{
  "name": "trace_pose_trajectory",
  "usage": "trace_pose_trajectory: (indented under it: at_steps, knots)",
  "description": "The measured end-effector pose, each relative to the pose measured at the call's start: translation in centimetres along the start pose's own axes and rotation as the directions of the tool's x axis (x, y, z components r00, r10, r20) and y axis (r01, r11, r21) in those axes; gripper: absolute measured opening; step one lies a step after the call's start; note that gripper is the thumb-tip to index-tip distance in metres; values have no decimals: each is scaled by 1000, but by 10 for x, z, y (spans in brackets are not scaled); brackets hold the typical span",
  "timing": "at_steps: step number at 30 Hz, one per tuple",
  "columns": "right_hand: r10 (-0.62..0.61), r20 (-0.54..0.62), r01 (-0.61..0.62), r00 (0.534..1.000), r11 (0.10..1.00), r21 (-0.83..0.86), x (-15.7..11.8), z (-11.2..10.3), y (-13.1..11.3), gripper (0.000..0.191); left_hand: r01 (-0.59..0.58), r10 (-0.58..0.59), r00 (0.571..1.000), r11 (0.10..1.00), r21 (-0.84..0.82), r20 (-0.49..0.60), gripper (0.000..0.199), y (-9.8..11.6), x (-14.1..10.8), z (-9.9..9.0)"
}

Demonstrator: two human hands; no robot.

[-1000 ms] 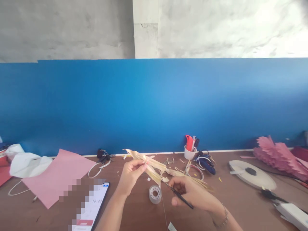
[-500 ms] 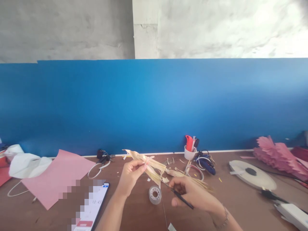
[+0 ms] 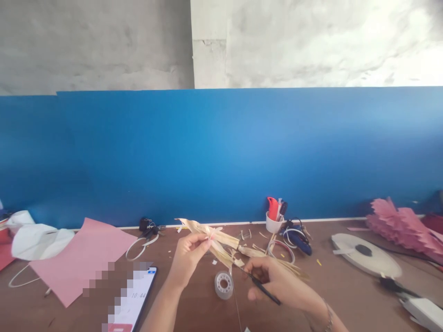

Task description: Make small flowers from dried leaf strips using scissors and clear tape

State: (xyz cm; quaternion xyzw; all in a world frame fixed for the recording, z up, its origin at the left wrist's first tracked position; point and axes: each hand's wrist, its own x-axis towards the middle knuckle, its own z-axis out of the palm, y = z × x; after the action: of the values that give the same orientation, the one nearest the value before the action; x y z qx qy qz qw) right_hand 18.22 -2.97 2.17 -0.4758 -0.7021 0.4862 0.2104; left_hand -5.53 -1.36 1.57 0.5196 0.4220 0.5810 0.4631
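Pinched between the thumb and fingers of my left hand is a bow-like piece of pale dried husk, gathered at its middle, its ends spread out to left and right. My right hand grips a slim black pointed tool; its exact kind is unclear. The tool's tip is beside the lower right end of the husk, and I cannot tell if they touch. Below the husk stands a roll of clear tape. More long husk strips lie behind my right hand.
On the left are a pink sheet, white crumpled material and a phone. A white cup of tools stands by the blue partition. Cables, a flat ribbon-like reel and pink pleated paper lie right.
The scene sits slightly lower in view. The tool's tip has shifted a little right from the husk's end. Both hands keep their grips, and the phone clock has changed from 10:43 to 10:44.
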Motion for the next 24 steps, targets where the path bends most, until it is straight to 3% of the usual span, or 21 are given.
trace_pose_trajectory:
  at_steps: [24]
  knots:
    - [18,-12,-17,1000,999,47,3,2,2,22,-44,43,997,999,-12,-70,22,7,-7,14]
